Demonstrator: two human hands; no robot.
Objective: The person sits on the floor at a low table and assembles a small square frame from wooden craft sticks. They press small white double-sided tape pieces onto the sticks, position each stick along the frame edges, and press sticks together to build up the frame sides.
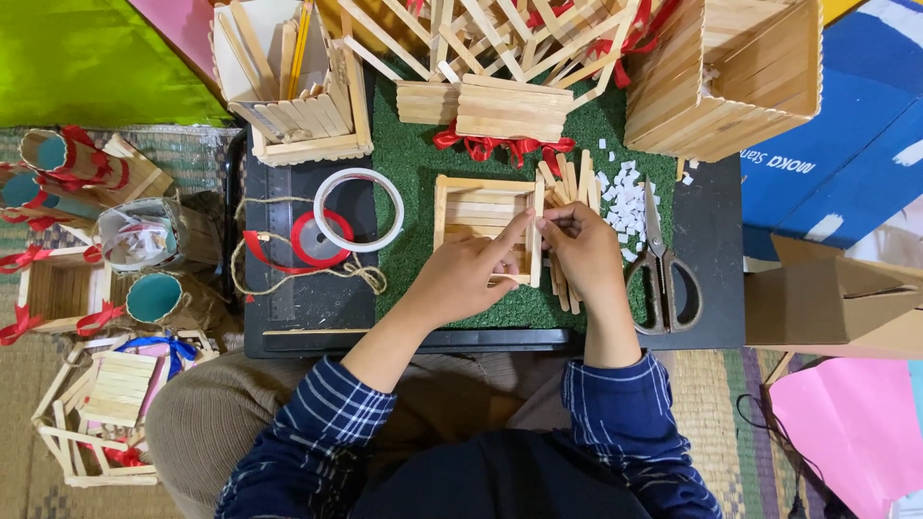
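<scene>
My left hand (468, 272) and right hand (577, 245) pinch a wooden stick (535, 245) against the small stick tray (486, 223); pressing unevenly could skew it.

We saw a small square frame of pale matt wooden sticks (483, 213) on a rough green turf-like mat (413, 163); at three o'clock lay glossy steel scissors with dark plastic handles (660, 264).
</scene>
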